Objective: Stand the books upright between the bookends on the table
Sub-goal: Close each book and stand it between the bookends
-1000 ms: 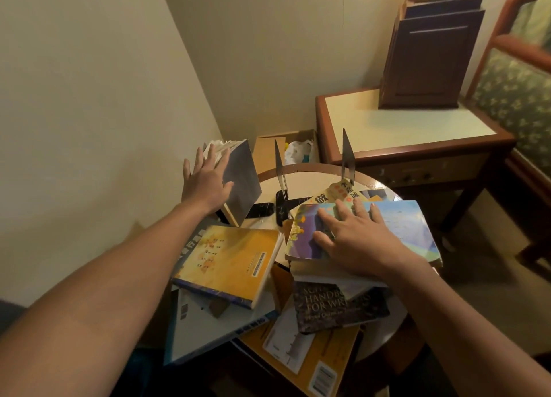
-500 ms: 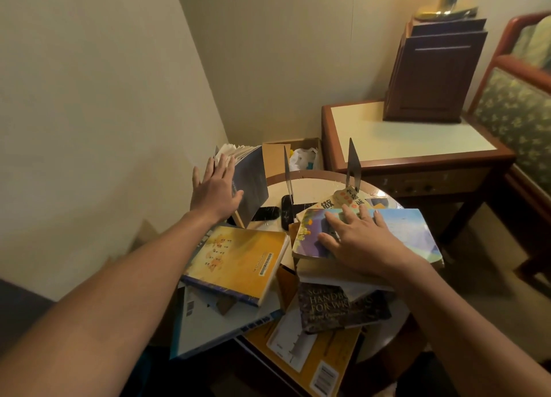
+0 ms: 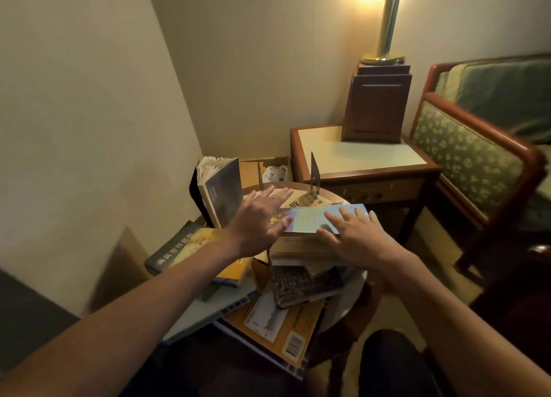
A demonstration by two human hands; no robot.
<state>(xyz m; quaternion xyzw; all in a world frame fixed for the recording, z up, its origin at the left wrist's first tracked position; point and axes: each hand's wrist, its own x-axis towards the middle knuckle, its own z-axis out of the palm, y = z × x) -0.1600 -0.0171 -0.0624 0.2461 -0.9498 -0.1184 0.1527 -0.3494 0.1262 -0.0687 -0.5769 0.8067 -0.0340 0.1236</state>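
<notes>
A small round table is heaped with books. A grey book stands upright at the back left, free of my hands. One metal bookend rises at the back; the other is hidden behind my left hand. My left hand hovers open, fingers spread, just right of the upright book. My right hand lies flat on a pale blue book that tops a stack. A yellow book, a dark handbook and an orange book lie flat nearer me.
A wooden side table with a lamp base box stands behind, an armchair to the right. A cardboard box sits on the floor by the wall. The wall runs close on the left.
My left hand has left the grey book, which stays upright, and moved right toward the stack. My right hand stays on the blue book. The view has tilted up.
</notes>
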